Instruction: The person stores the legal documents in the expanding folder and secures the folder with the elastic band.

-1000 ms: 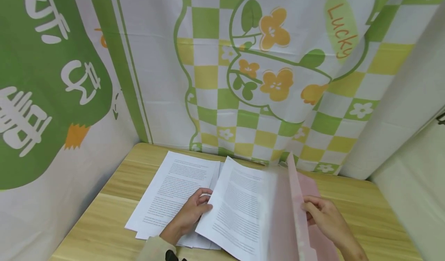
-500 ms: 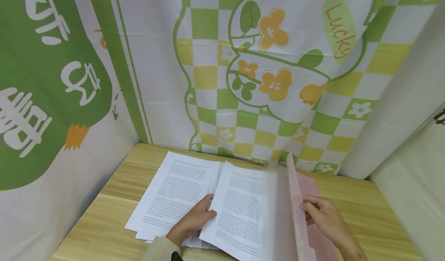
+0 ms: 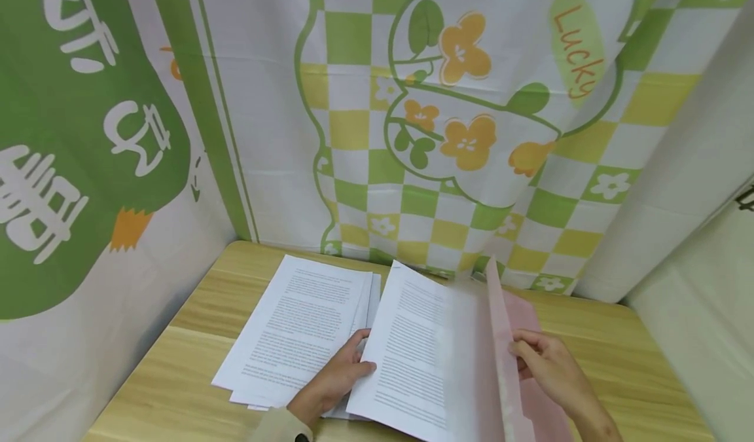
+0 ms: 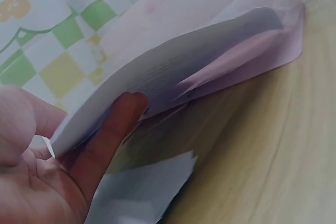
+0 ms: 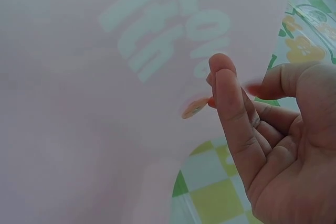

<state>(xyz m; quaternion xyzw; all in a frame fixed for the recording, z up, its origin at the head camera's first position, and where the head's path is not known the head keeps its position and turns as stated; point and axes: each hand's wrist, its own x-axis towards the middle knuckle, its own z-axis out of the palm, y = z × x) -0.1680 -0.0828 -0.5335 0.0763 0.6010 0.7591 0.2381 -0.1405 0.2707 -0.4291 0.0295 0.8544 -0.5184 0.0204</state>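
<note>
White printed paper [image 3: 409,357]: shifts right, pinched by left hand [image 3: 338,376]
Pink plastic folder [image 3: 499,363]: right hand [image 3: 552,367] pinches it, likely keeping it open

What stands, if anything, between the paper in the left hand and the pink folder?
Nothing visible does. The left hand pinches the printed paper at one edge, and its other side seems to lie partly inside the pink folder, which the right hand holds.

left sleeve [image 3: 275,427]: pale beige | small piece [image 3: 302,437] at cuff: black, rounded
</note>
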